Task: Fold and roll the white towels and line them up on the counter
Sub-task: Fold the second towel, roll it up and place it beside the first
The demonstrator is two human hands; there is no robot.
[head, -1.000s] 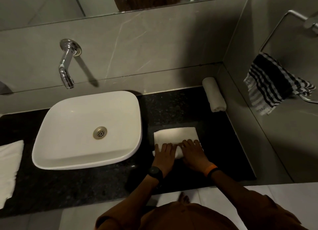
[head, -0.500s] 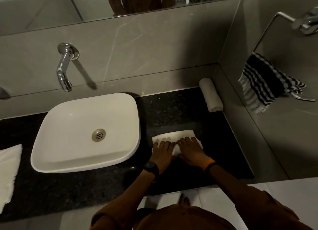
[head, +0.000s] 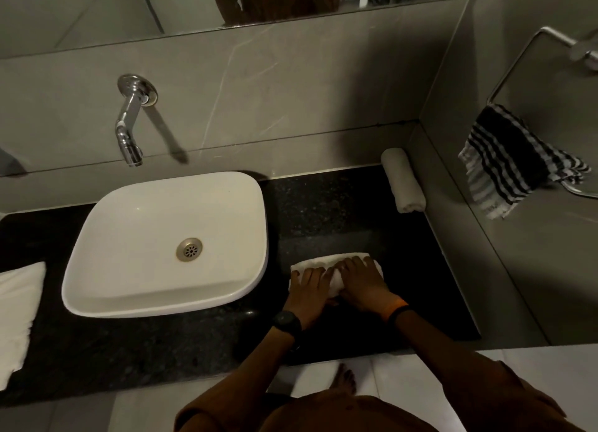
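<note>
Both hands press palm-down on the white towel that lies on the dark desk just right of the basin: the left hand and the right hand sit side by side, fingers spread flat over the roll rather than closed around it, so they bear on it more than they grip it. The roll looks nearly complete, with only a narrow flat strip showing beyond the fingertips. From here the likely trouble is an uneven roll: if one hand pushes ahead of the other, the roll would probably go cone-shaped, and its ends would not match the finished rolled towel lying against the side wall in the far right corner. Soft cloth may also spring open once the pressure lifts, since nothing pins the loose edge. The roll sits close to the basin's edge, and sliding it leftwards could nudge it against the rim. By count: three white towels in view, one being rolled, one rolled already, and one flat folded towel at the left end of the desk, partly out of frame; one basin, one wall tap, one striped cloth on its rail, two hands.
</note>
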